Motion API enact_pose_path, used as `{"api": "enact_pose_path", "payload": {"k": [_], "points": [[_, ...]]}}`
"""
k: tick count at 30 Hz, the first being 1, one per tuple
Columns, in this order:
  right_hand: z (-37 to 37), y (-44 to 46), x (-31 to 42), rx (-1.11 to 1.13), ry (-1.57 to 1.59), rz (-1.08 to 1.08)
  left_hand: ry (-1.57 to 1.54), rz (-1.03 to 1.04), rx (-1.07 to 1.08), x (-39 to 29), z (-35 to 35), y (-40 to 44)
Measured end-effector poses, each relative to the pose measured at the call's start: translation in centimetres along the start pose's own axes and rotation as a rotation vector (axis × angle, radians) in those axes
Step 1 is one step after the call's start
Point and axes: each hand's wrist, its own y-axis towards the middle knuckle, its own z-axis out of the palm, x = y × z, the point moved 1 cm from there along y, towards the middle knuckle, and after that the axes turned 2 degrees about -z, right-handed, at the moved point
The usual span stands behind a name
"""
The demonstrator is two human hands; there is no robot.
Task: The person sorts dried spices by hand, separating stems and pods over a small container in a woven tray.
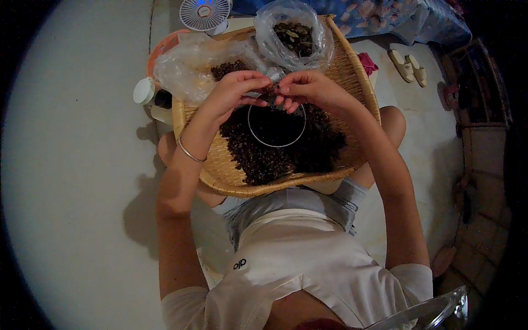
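Observation:
My left hand [241, 91] and my right hand [312, 91] meet fingertip to fingertip above a round bowl with a thin pale rim [276, 146]. Both have their fingers pinched together. Between them is a small dark reddish piece [273, 92], too small to name. The bowl's inside looks dark. Around it, a heap of small dark dried bits [258, 159] lies spread in a wide woven basket [214, 184]. The basket rests across my lap.
In the basket's far part are a crumpled clear plastic bag [184, 63], a smaller dark pile [228, 69] and an open plastic bag [264, 33] of brownish dried pieces. Beyond stands a small white fan [204, 14]. A white-lidded jar [144, 91] is left, slippers [407, 67] right.

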Motion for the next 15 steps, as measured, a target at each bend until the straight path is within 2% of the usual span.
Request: {"api": "enact_pose_path", "payload": {"k": [11,13,15], "points": [[-0.4,0.4,-0.9,0.028,0.006,-0.044,-0.021,0.045,0.005,0.6,-0.8,0.6],[-0.4,0.8,-1.5,0.036,-0.515,-0.246,-0.009,0.060,-0.005,0.6,-0.8,0.6],[-0.3,0.7,-1.6,0.017,-0.526,-0.243,0.006,0.069,-0.021,0.4,-0.8,0.6]]}}
